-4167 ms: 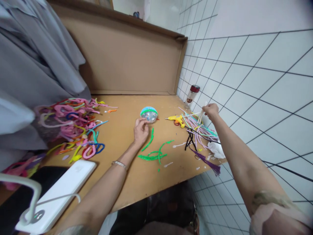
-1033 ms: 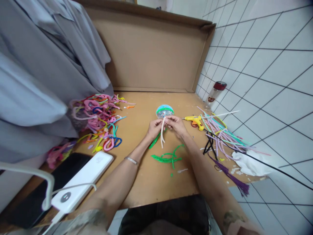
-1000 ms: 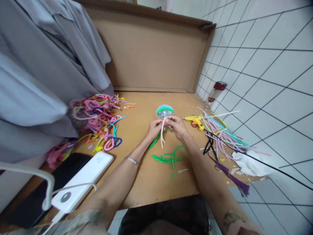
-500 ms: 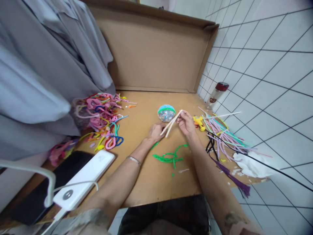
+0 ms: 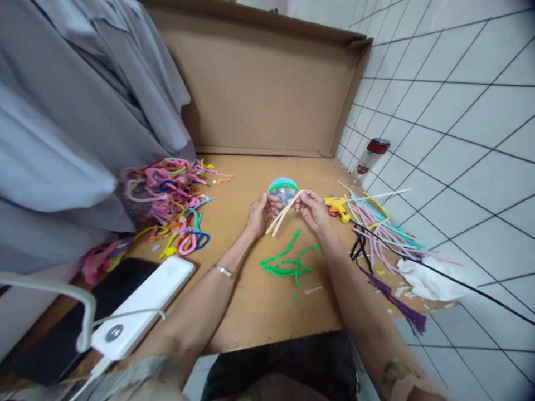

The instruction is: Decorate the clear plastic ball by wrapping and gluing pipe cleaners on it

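My right hand (image 5: 312,209) pinches a cream-white pipe cleaner (image 5: 279,216) near its bend. It is doubled over, and its two loose ends point down to the left. Beside those strands is my left hand (image 5: 264,213), its fingers loosely bent and apart from the thumb; whether the fingertips touch the strands is unclear. A clear ball (image 5: 283,192) with a blue top and a green band stands just beyond both hands. Green pipe cleaner pieces (image 5: 284,269) lie on the wooden table (image 5: 251,312) closer to me.
A yellow glue gun (image 5: 337,208), a bundle of pastel pipe cleaners (image 5: 376,223), a purple tassel (image 5: 399,303) and a red-lidded jar (image 5: 371,159) are on the right. Tangled coloured pipe cleaners (image 5: 167,189) and a white power bank (image 5: 146,306) occupy the left. Cardboard (image 5: 267,83) rises behind.
My left hand has lifted and turned, and a green piece that ran beneath it now shows fully on the table. My right hand has shifted slightly left with the white pipe cleaner.
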Demonstrator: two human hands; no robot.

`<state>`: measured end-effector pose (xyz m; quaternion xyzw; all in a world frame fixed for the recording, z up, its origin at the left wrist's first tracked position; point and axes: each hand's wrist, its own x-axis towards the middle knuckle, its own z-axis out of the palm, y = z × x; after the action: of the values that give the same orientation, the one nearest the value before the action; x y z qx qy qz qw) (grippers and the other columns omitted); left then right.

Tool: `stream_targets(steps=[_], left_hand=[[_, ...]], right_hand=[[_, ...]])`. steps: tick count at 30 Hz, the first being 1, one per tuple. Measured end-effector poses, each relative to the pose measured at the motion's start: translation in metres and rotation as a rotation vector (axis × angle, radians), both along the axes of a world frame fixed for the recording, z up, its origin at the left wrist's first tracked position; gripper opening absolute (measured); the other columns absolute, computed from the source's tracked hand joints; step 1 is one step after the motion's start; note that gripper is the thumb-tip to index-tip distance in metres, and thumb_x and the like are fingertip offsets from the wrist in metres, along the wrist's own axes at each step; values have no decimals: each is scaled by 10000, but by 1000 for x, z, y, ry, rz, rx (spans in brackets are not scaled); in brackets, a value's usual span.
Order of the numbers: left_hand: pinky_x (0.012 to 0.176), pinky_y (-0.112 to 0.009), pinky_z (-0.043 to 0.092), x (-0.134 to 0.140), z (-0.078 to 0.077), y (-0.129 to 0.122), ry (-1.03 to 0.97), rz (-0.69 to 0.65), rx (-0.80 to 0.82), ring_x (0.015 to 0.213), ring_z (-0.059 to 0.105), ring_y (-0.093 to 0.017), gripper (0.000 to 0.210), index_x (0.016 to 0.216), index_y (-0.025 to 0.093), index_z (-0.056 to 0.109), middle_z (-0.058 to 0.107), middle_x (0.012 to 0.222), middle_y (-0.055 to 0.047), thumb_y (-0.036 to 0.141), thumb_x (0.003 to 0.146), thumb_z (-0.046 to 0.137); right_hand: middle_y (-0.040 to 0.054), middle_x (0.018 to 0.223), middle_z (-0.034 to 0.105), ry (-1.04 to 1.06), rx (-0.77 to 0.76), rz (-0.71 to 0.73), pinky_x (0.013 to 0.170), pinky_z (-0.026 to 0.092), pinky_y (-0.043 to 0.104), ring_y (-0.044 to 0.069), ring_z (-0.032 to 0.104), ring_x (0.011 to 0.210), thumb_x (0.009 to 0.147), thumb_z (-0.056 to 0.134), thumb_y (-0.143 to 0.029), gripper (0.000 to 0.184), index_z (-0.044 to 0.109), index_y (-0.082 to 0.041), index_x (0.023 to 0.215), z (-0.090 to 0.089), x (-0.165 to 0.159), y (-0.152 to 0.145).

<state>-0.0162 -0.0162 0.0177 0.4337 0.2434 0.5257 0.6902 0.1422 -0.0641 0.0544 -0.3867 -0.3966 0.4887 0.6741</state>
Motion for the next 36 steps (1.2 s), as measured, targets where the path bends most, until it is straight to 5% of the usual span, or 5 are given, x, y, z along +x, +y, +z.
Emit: stream_targets(steps=[5,23,36], left_hand=[[536,-221,461,0,2,-8,95,-139,94,568,614,-110,530,831,133,706,713,712,-50,604,617,820],[474,-213,353,1,1,-8,261,64,150,457,467,-79,386,730,142,716,632,553,3,478,591,846],[567,-238,429,5,3,-14,302,76,212,535,525,-102,380,677,143,717,658,582,-17,492,585,836]], right_hand=[[-19,600,665,-134,-41,18,508,463,224,96,572,509,580,848,-417,332,674,-188,746,-8,-11,0],[12,594,671,-131,-136,-65,451,477,196,79,568,464,607,855,-471,356,681,-164,647,-8,-13,2],[-5,489,634,-152,-289,-111,398,489,155,63,550,392,700,830,-277,262,644,-144,575,-7,-15,3]])
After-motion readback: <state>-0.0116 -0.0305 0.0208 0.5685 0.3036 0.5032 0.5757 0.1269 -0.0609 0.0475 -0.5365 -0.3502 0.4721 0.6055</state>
